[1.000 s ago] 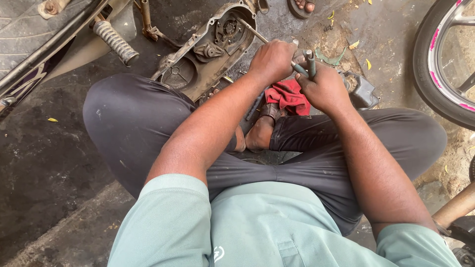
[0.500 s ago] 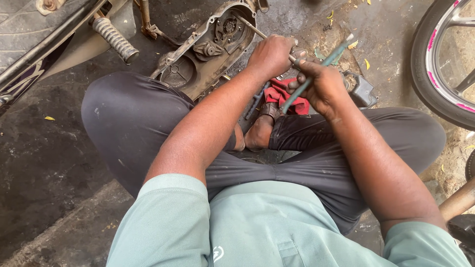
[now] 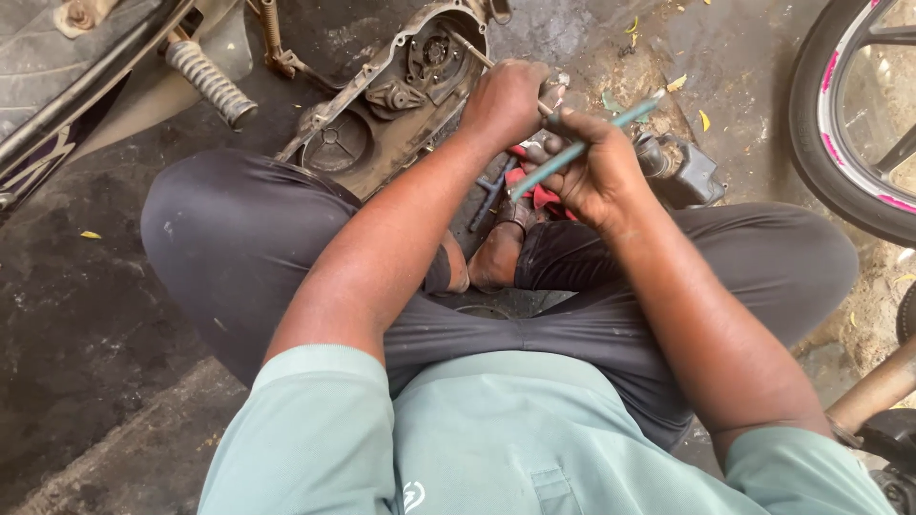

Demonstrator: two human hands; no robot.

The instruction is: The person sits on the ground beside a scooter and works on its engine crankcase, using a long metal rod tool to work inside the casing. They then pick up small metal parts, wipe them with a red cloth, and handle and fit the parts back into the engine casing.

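The engine cover point(image 3: 382, 124) lies on the oily floor point(image 3: 86, 315) just past my left knee, hollow side up, with a thin rod point(image 3: 468, 46) slanting across its far end. If I lean or shift my leg, I could knock the cover and send that rod skidding into the grit.

My left hand point(image 3: 506, 100) is closed in a fist around a small metal part point(image 3: 551, 95); I think it is a pin or short shaft, though my fingers hide most of it. My right hand point(image 3: 596, 176) is wrapped tight around a slim blue-green tool point(image 3: 587, 146), its tip pointing toward my left fist. The two hands nearly touch, so a greasy slip could drive the tip into my left knuckles.

The red rag point(image 3: 539, 195) sits below, between my feet; a dropped part could vanish into it.
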